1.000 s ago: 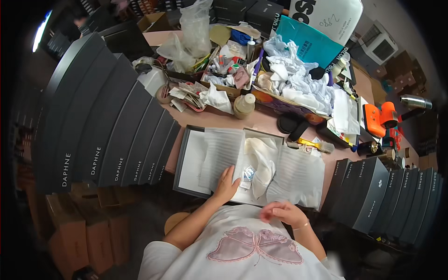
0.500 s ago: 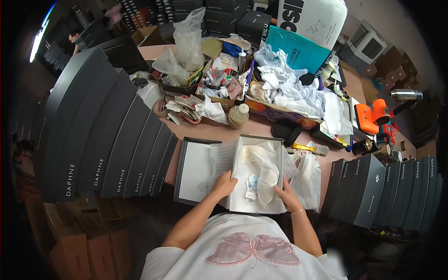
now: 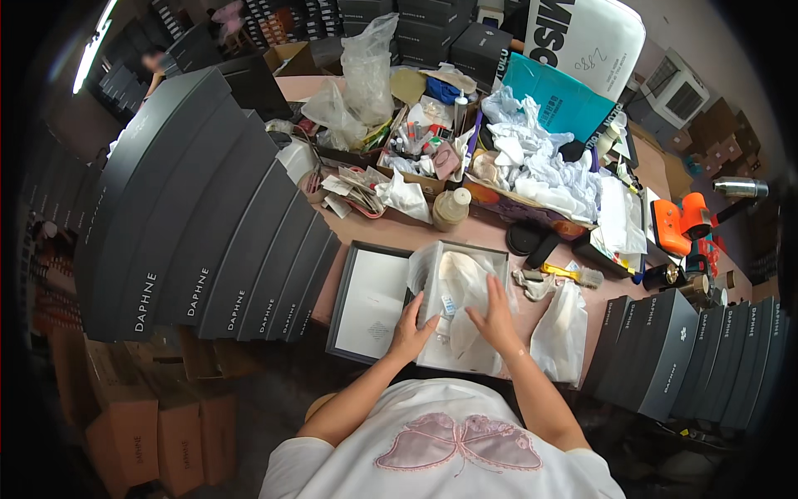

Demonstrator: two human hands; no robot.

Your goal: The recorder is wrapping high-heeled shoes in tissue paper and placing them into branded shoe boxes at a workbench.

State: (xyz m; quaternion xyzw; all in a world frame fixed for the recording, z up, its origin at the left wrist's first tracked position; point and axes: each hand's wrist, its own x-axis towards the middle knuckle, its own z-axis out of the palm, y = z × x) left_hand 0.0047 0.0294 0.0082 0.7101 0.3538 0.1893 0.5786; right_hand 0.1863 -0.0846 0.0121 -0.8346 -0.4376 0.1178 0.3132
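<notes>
In front of me lies a shallow shoebox base with pale inner walls. Inside it is something wrapped in off-white tissue, its shape mostly hidden, along with small white sachets. Thin translucent tissue paper partly covers these from the right. My right hand lies over that sheet with fingers stretched out. At the box's left side, my left hand touches the raised left sheet of tissue, thumb and fingers apart. The dark-rimmed lid lies left of the base, white inside facing up.
Stacks of dark grey shoeboxes stand at left and right. Right of the base are a white tissue-wrapped bundle and a yellow-handled brush. Behind are a squat bottle and a carton of crumpled tissue.
The right tissue sheet has come inward over the contents, and the left sheet has lifted off the lid. Both hands have left the box's side edges. The whole view has shifted slightly.
</notes>
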